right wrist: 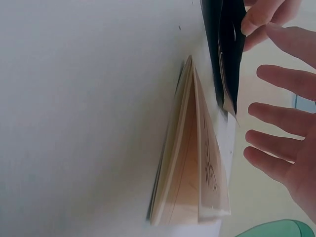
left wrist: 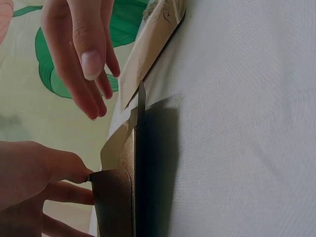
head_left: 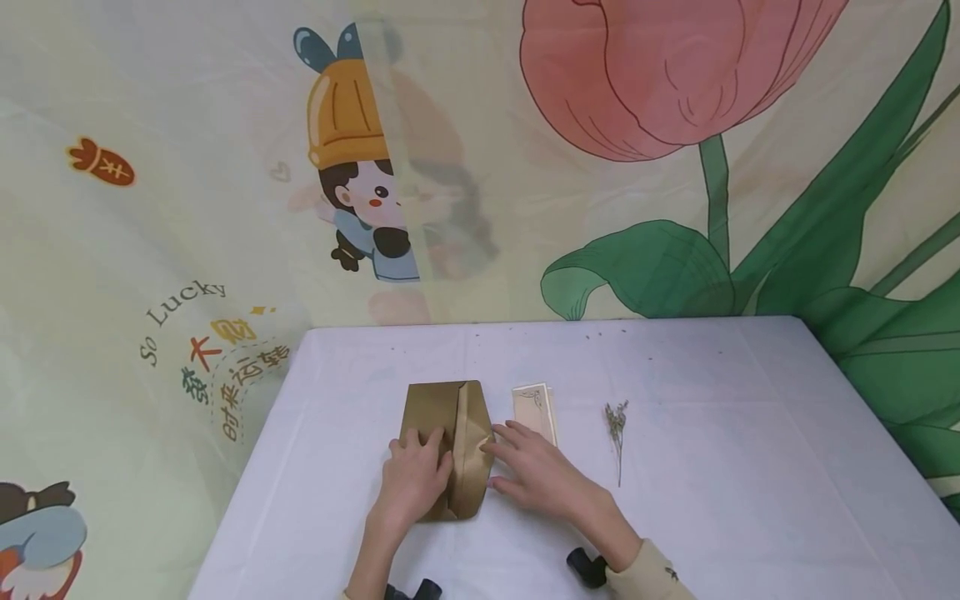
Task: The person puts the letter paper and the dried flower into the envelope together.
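A gold-brown envelope [head_left: 431, 404] lies on the table with its flap [head_left: 474, 417] folded out to the right. My left hand [head_left: 412, 475] pinches the edge of its pocket, and the left wrist view shows the thumb at that edge [left wrist: 94, 177] and the mouth gaping a little. Over the flap side hovers my right hand [head_left: 540, 471], its fingers spread and holding nothing. Beside it lies a folded cream card [head_left: 532, 404] with a printed ornament; its leaves stand slightly apart in the right wrist view [right wrist: 207, 163].
A small sprig of dried flowers [head_left: 617, 425] lies right of the card. White cloth covers the table [head_left: 750, 450]. Behind stands a printed curtain [head_left: 480, 108]. Black wrist cameras [head_left: 585, 568] sit by both wrists.
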A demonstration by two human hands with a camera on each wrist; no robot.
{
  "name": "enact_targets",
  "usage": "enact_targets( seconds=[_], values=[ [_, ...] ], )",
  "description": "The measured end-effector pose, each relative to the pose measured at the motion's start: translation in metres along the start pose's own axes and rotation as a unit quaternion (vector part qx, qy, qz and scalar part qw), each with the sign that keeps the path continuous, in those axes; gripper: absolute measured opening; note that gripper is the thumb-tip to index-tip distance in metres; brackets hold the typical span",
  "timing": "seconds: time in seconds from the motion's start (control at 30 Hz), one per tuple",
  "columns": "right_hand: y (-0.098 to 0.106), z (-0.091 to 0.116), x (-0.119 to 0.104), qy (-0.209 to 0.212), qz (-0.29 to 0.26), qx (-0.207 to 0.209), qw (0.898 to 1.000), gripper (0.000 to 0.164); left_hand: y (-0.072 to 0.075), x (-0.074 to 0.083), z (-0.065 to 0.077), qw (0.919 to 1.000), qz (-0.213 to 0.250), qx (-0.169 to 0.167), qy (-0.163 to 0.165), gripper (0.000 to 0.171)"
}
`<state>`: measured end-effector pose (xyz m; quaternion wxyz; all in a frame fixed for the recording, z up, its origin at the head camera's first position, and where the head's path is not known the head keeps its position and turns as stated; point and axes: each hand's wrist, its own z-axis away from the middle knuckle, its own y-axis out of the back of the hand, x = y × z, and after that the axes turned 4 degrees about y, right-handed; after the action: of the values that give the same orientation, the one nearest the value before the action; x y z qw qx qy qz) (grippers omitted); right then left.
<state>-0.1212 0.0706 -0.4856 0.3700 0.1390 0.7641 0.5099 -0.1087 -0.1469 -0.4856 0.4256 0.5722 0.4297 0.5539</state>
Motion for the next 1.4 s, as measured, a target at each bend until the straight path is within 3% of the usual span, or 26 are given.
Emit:
enact_targets(
  seconds=[0.4, 0.87, 1.4],
  values=[
    [-0.008, -0.010, -0.006, -0.013, 0.003, -0.045, 0.999, 0.043, 0.000, -0.001, -0.001, 0.9999, 0.001, -0.016, 0.006, 0.042],
    [-0.017, -0.016, -0.012, 0.024, 0.040, -0.060, 0.997, 0.041, 0.002, -0.001, -0.001, 0.9999, 0.001, -0.015, 0.005, 0.043],
    [-0.028, -0.019, -0.015, 0.028, 0.056, -0.070, 0.996, 0.039, 0.001, -0.001, 0.001, 0.9999, 0.010, -0.007, 0.007, 0.043]
  ],
)
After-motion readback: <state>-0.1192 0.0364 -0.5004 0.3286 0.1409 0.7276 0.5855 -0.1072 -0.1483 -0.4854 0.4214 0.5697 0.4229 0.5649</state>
